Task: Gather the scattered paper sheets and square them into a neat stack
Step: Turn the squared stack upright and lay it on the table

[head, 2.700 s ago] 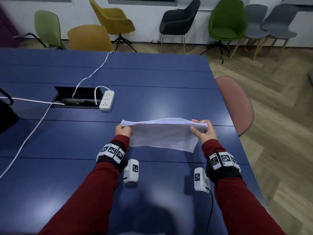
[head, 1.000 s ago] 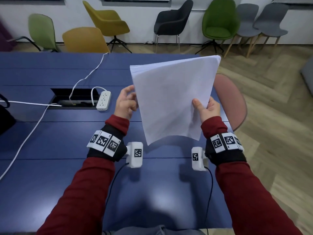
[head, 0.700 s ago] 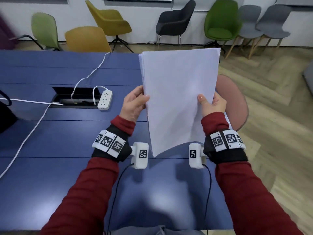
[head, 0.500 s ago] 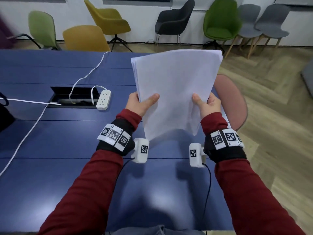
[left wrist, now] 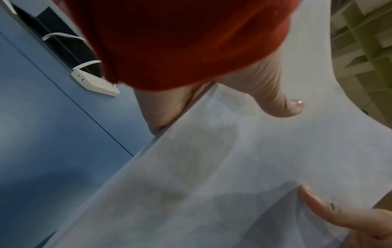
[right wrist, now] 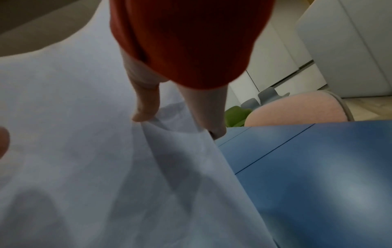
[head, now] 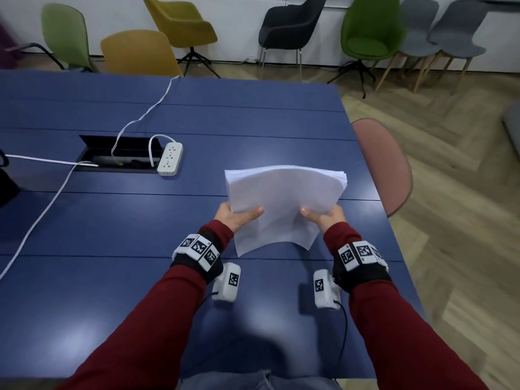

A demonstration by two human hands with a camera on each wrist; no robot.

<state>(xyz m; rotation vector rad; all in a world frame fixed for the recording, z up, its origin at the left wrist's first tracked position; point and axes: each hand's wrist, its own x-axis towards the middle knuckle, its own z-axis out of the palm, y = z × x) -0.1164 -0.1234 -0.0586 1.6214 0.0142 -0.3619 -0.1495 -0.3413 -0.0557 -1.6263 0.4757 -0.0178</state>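
Note:
A stack of white paper sheets (head: 284, 198) hangs in the air over the blue table (head: 140, 235), tilted away from me and bowed upward in the middle. My left hand (head: 239, 218) pinches its left edge, thumb on top. My right hand (head: 323, 216) pinches the right edge the same way. The left wrist view shows the left thumb pressed on the paper sheets (left wrist: 233, 159), and the right hand's thumb (left wrist: 331, 211) at the lower right. In the right wrist view the right thumb dents the paper sheets (right wrist: 95, 159). The fingers beneath are hidden.
A white power strip (head: 169, 159) lies beside a black cable hatch (head: 121, 153) at the left, with white cables (head: 42, 215) trailing across the table. A pink chair (head: 385, 164) stands at the table's right edge. Several chairs line the far wall.
The stack stood upright in front of me half a second ago. Both hands have lowered it and tipped its top edge away, so it now lies nearly flat and bowed above the table.

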